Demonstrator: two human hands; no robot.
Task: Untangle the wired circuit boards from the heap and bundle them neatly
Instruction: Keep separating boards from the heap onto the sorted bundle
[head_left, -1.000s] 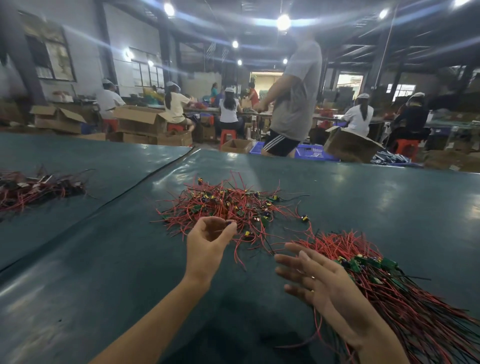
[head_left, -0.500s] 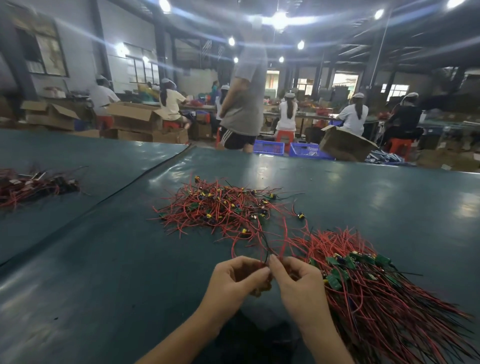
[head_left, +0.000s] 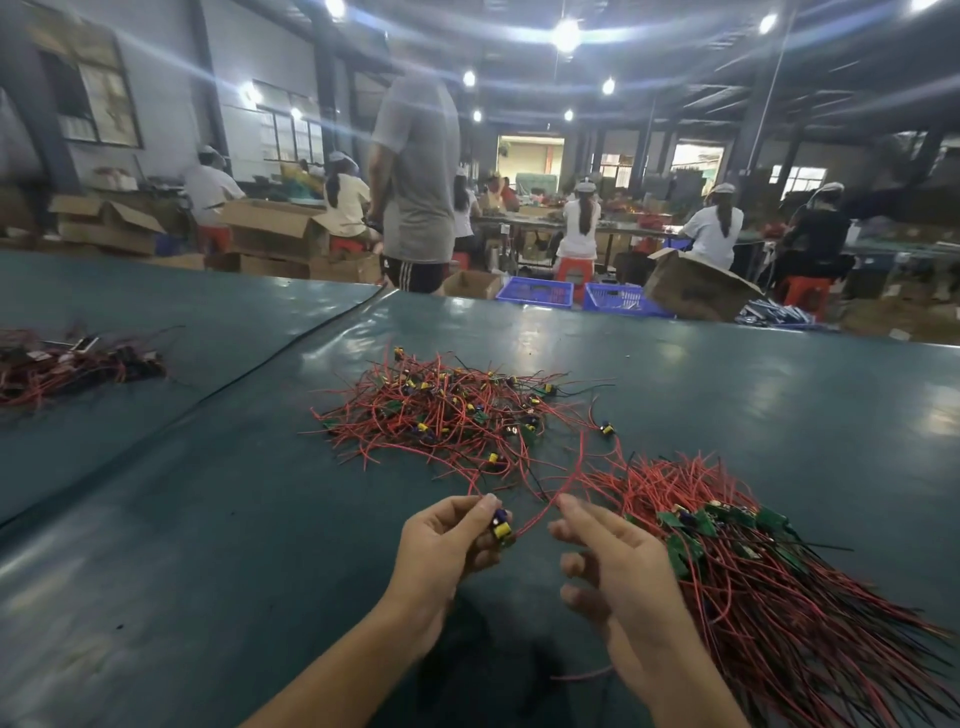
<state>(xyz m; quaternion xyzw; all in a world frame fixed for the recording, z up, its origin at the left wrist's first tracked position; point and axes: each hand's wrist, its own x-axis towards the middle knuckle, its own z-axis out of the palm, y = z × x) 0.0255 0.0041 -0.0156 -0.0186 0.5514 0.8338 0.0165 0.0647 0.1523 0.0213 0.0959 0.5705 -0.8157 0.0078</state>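
In the head view, a tangled heap (head_left: 447, 415) of red-wired circuit boards is seen lying on the dark green counter (head_left: 208, 545). Just on the near side of the heap, the left grip (head_left: 447, 545) is held above the counter and is clenched on a single circuit board (head_left: 501, 526) with yellow and purple parts, pinched at the fingertips (head_left: 485, 505). A red wire (head_left: 537, 517) is led from this board to the right, up to the topmost fingertip (head_left: 565, 506) of the right grip (head_left: 618, 566), and on towards the heap's near right edge. The fingers of the right grip are loosely bent and spread; whether the wire is pinched there cannot be told. To the near right of the heap, touching its loose strands, a bundle (head_left: 779, 587) of boards is laid with green boards gathered at one end and wires fanned out away from the heap. Well to the left of the heap, a darker pile (head_left: 67, 364) of wires is seen. Beyond the heap, past the counter's far edge, a standing person (head_left: 415, 171) in a grey shirt and two blue crates (head_left: 535, 293) are seen.
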